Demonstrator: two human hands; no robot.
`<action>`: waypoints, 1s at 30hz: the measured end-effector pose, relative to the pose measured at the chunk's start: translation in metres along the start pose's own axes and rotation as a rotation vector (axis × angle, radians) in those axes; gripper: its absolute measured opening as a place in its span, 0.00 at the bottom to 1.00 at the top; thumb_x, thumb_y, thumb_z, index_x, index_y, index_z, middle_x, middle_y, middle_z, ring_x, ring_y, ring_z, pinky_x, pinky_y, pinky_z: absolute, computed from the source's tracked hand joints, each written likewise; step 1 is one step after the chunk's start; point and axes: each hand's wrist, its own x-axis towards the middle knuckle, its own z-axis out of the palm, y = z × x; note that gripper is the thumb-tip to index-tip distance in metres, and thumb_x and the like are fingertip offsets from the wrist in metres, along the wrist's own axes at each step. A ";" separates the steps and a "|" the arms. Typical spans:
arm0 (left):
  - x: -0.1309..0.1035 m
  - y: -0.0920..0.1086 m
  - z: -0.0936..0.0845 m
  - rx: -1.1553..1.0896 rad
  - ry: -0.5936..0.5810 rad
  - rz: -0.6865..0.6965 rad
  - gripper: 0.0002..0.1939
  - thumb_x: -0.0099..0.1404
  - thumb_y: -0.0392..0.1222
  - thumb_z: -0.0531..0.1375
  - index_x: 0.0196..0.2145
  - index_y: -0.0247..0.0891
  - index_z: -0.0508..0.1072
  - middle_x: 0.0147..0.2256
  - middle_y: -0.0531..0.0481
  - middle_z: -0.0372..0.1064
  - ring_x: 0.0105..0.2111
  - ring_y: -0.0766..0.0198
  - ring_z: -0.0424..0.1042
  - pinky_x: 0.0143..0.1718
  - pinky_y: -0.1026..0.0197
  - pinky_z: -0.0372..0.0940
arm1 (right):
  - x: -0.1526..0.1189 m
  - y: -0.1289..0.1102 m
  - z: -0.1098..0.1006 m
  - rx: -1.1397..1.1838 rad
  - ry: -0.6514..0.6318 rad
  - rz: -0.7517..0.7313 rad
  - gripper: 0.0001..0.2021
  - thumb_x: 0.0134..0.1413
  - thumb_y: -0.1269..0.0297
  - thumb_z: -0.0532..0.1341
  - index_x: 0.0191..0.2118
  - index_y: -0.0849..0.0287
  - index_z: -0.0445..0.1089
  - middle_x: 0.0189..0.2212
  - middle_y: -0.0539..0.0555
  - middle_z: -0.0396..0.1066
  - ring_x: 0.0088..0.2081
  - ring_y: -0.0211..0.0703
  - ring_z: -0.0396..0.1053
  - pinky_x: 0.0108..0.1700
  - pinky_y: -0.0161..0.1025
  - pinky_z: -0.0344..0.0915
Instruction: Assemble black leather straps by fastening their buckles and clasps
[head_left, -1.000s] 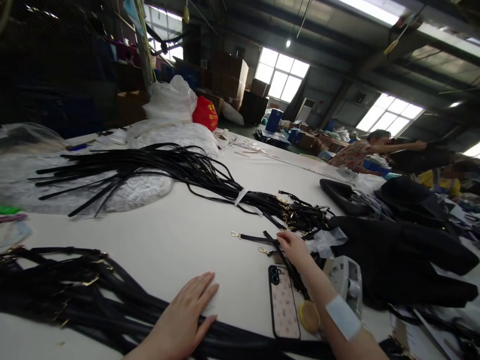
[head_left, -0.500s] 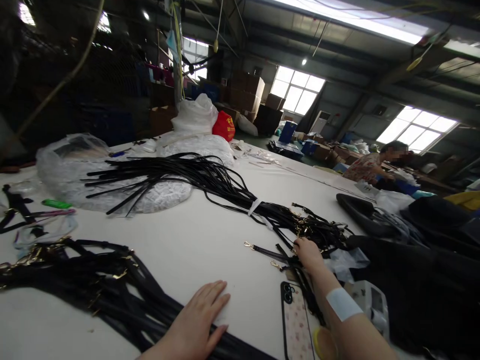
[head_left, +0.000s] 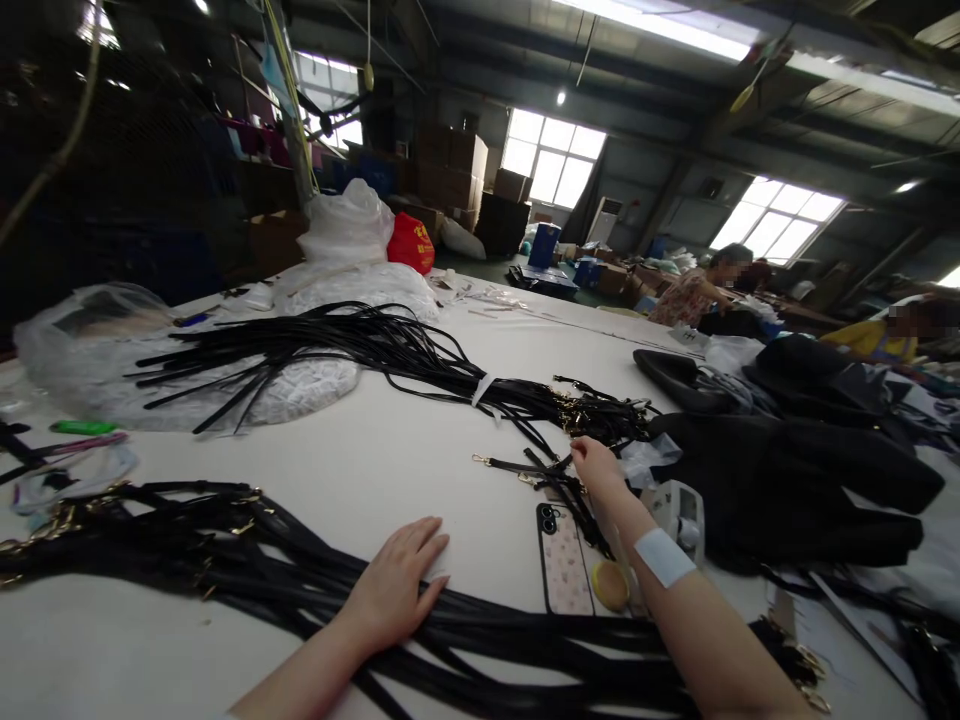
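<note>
My left hand [head_left: 397, 580] lies palm down with fingers stretched out, partly on the white tabletop and partly over a long bundle of black straps [head_left: 300, 560] with gold clasps. My right hand [head_left: 596, 468] reaches forward, its fingers pinched on a black strap at the clasp end of a second bundle [head_left: 442, 362]; the fingertips are partly hidden. A white tie [head_left: 483, 389] wraps that bundle. Beside it, a loose short strap [head_left: 517, 465] with a gold hook lies to the left of my right hand.
A phone in a patterned case [head_left: 566, 565] and a round yellow-rimmed item [head_left: 610, 585] lie below my right hand. Black material [head_left: 787, 490] is heaped at right. Clear plastic bags [head_left: 90, 350] and a red bag [head_left: 411, 243] stand farther back. Two people work at far right.
The view has swung right and pulled back, showing more of the near strap bundle and a second person in yellow. Both hands keep nearly the same places on the table.
</note>
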 end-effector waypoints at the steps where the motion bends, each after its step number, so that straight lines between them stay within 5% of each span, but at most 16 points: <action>1: 0.000 0.000 0.000 0.012 -0.004 0.004 0.21 0.66 0.47 0.57 0.55 0.42 0.70 0.59 0.43 0.63 0.58 0.50 0.64 0.59 0.46 0.63 | 0.004 0.000 0.002 0.007 -0.018 0.011 0.12 0.65 0.60 0.57 0.49 0.60 0.69 0.47 0.56 0.71 0.46 0.45 0.71 0.50 0.48 0.67; 10: -0.004 -0.005 0.007 0.112 0.085 0.057 0.21 0.64 0.46 0.59 0.55 0.44 0.69 0.58 0.45 0.65 0.56 0.51 0.67 0.56 0.48 0.68 | 0.026 -0.026 0.030 0.130 -0.155 0.102 0.15 0.63 0.60 0.60 0.52 0.59 0.67 0.51 0.57 0.68 0.47 0.47 0.70 0.48 0.49 0.70; 19: -0.007 -0.015 0.016 0.120 0.119 0.075 0.22 0.63 0.47 0.59 0.55 0.46 0.69 0.58 0.45 0.66 0.55 0.49 0.68 0.54 0.48 0.70 | 0.023 -0.027 -0.016 0.474 -0.167 0.086 0.15 0.64 0.60 0.59 0.52 0.61 0.67 0.48 0.57 0.70 0.43 0.44 0.72 0.44 0.46 0.71; 22: -0.005 -0.003 0.010 0.097 0.145 0.044 0.24 0.64 0.45 0.58 0.58 0.43 0.66 0.58 0.43 0.66 0.56 0.50 0.67 0.55 0.48 0.70 | -0.011 -0.043 -0.020 0.570 -0.316 -0.042 0.09 0.65 0.65 0.55 0.45 0.64 0.68 0.40 0.56 0.75 0.33 0.38 0.74 0.34 0.36 0.70; 26: 0.005 0.046 -0.020 0.028 0.171 0.181 0.28 0.69 0.39 0.50 0.66 0.40 0.53 0.63 0.42 0.57 0.63 0.52 0.57 0.60 0.48 0.62 | -0.098 -0.073 -0.015 0.665 -0.627 -0.222 0.06 0.55 0.71 0.59 0.39 0.60 0.70 0.30 0.50 0.79 0.25 0.36 0.74 0.21 0.28 0.62; 28: 0.009 0.075 -0.040 -0.062 0.050 0.334 0.29 0.69 0.38 0.48 0.66 0.40 0.53 0.62 0.42 0.58 0.63 0.52 0.58 0.62 0.47 0.60 | -0.144 -0.080 -0.022 0.699 -0.732 -0.324 0.04 0.54 0.69 0.60 0.36 0.58 0.72 0.29 0.48 0.78 0.26 0.36 0.74 0.24 0.29 0.64; 30: 0.011 0.095 -0.058 -0.177 -0.138 0.340 0.24 0.70 0.40 0.48 0.63 0.43 0.61 0.56 0.43 0.67 0.55 0.55 0.68 0.56 0.53 0.66 | -0.178 -0.077 -0.036 0.708 -0.818 -0.479 0.07 0.56 0.67 0.58 0.35 0.57 0.74 0.28 0.47 0.77 0.27 0.35 0.73 0.30 0.30 0.67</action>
